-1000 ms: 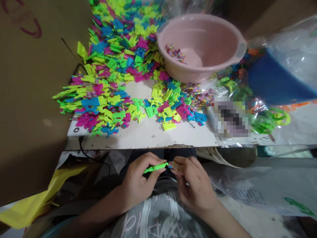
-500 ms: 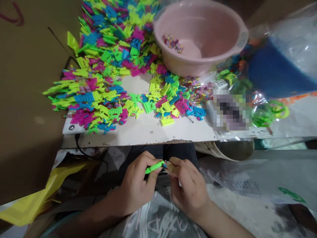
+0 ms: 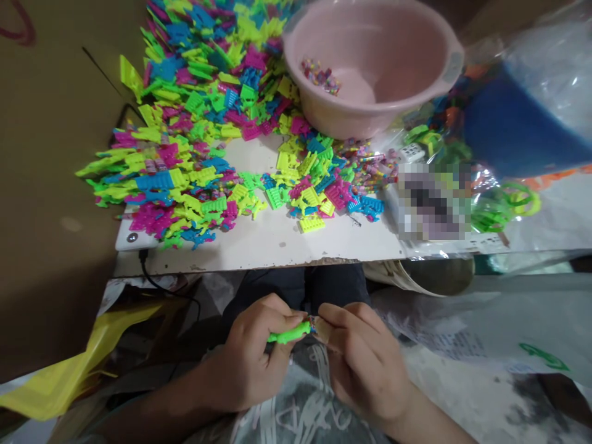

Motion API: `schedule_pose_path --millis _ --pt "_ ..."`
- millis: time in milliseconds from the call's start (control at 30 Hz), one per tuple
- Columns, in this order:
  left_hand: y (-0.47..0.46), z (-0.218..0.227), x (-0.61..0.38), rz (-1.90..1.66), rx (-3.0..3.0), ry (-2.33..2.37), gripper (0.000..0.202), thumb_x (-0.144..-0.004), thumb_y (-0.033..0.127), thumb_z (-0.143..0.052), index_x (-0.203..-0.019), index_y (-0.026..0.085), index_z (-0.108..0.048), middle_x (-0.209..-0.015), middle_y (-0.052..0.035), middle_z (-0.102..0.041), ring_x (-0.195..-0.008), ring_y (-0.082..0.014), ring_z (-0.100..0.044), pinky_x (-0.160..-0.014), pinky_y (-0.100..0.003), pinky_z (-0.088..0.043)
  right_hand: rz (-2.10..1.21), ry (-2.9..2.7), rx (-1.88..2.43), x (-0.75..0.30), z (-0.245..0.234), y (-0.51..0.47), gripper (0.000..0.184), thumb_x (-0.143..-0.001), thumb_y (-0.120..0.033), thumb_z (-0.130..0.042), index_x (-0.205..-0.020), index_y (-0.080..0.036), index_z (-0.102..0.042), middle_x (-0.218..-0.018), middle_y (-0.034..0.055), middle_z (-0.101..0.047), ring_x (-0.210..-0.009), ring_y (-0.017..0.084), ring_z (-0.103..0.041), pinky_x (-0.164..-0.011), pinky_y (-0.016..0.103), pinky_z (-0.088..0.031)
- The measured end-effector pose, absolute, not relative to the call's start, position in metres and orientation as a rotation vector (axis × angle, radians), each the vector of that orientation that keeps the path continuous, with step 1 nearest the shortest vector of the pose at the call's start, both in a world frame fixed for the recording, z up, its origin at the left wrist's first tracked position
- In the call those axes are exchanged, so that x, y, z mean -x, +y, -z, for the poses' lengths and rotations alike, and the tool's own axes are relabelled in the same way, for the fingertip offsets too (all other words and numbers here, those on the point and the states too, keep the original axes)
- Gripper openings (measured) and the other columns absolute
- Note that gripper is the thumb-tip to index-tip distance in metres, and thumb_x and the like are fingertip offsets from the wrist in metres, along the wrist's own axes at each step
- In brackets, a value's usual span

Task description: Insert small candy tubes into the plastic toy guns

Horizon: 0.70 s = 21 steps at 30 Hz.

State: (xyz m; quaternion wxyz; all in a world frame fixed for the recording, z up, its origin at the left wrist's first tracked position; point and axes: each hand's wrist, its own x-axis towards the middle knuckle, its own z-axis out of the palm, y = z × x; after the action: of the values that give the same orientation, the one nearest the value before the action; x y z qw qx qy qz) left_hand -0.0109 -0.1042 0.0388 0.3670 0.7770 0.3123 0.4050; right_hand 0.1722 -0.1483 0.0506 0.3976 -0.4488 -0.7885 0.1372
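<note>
Both hands pinch green toy piece between them.

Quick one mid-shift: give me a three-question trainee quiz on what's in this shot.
1. True or false: the left hand pinches a slim green plastic piece in its grip.
2. The round pink plastic basin holds: A) water B) a few small multicoloured bits C) scissors
3. Where does the heap of neon plastic comb-like parts lie?

Key: 1 true. 2 B. 3 On the white tabletop, left of the basin; the right hand meets the green piece's tip.
</note>
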Motion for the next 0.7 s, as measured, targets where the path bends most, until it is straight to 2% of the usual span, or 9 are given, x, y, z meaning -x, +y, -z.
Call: schedule_pose_path --millis 133,300,400,467,533,600,633,700 --pt "-0.103 -0.039 0.015 -0.960 -1.994 0.789 0.029 -0.081 -0.003 -0.052 -0.096 0.022 -0.049 -0.077 0.0014 -0.057 -0.069 -0.0115 -0.060 -0.064 -0.021 -0.051 -0.518 -2.121 1.044 -0.182 -0.055 -0.141 0.033 -0.084 0.002 -0.038 -0.108 -0.015 -0.055 -0.098 0.0130 -0.069 -0.076 0.020 -0.054 -0.064 0.032 -0.046" --pt "-0.089 -0.035 0.020 -0.738 -1.893 0.833 0.014 -0.085 0.008 -0.056 -0.086 0.022 -0.051 -0.074 0.0029 -0.057 -0.066 -0.0104 -0.058 -0.061 -0.019 -0.046 -0.804 -2.054 1.058 -0.182 -0.051 -0.128 0.018 -0.088 -0.004 -0.044 -0.091 -0.021 -0.050 -0.087 0.0066 -0.064 -0.073 0.018 -0.055 -0.065 0.030 -0.047" --pt "-0.080 -0.030 0.019 -0.627 -1.816 0.965 0.006 -0.086 0.018 -0.059 -0.084 0.022 -0.056 -0.074 0.0030 -0.061 -0.066 -0.0116 -0.061 -0.062 -0.018 -0.048 -0.894 -1.979 1.163 -0.192 -0.044 -0.119 0.011 -0.094 -0.015 -0.052 -0.103 -0.019 -0.054 -0.098 0.0083 -0.065 -0.091 0.020 -0.061 -0.078 0.032 -0.051" --pt "-0.075 -0.024 0.018 -0.633 -1.775 1.091 0.004 -0.085 0.024 -0.060 -0.082 0.023 -0.059 -0.073 0.0032 -0.064 -0.066 -0.0126 -0.063 -0.062 -0.018 -0.050 -0.720 -1.913 1.343 -0.215 -0.037 -0.109 0.022 -0.096 -0.026 -0.055 -0.117 -0.020 -0.054 -0.113 0.0111 -0.064 -0.107 0.022 -0.059 -0.091 0.038 -0.049" --pt "-0.070 -0.018 0.019 -0.692 -1.735 1.215 0.008 -0.084 0.032 -0.063 -0.081 0.024 -0.061 -0.073 0.0033 -0.067 -0.065 -0.0137 -0.065 -0.062 -0.018 -0.052 -0.313 -1.717 1.650 -0.252 -0.029 -0.095 0.027 -0.098 -0.033 -0.052 -0.121 -0.020 -0.053 -0.117 0.0128 -0.062 -0.113 0.025 -0.057 -0.096 0.043 -0.046" --pt "-0.065 -0.010 0.020 -0.730 -1.706 1.283 0.014 -0.081 0.039 -0.065 -0.081 0.025 -0.063 -0.073 0.0033 -0.069 -0.067 -0.0156 -0.067 -0.061 -0.019 -0.052 0.098 -1.524 1.943 -0.293 -0.024 -0.079 0.040 -0.093 -0.044 -0.056 -0.122 -0.017 -0.055 -0.120 0.0172 -0.060 -0.117 0.031 -0.054 -0.101 0.051 -0.041" --pt "-0.063 -0.007 0.021 -0.729 -1.694 1.296 0.017 -0.080 0.043 -0.066 -0.082 0.026 -0.063 -0.072 0.0033 -0.070 -0.068 -0.0167 -0.067 -0.060 -0.019 -0.052 0.223 -1.444 2.087 -0.312 -0.022 -0.070 0.050 -0.090 -0.049 -0.059 -0.124 -0.013 -0.054 -0.121 0.0203 -0.059 -0.118 0.034 -0.052 -0.102 0.053 -0.038" --pt "-0.062 -0.004 0.019 -0.717 -1.670 1.307 0.022 -0.079 0.048 -0.066 -0.081 0.027 -0.064 -0.070 0.0034 -0.070 -0.068 -0.0183 -0.068 -0.059 -0.020 -0.053 0.244 -1.363 2.408 -0.339 -0.022 -0.053 0.066 -0.085 -0.053 -0.064 -0.129 -0.006 -0.051 -0.126 0.0260 -0.057 -0.119 0.038 -0.051 -0.102 0.051 -0.037"
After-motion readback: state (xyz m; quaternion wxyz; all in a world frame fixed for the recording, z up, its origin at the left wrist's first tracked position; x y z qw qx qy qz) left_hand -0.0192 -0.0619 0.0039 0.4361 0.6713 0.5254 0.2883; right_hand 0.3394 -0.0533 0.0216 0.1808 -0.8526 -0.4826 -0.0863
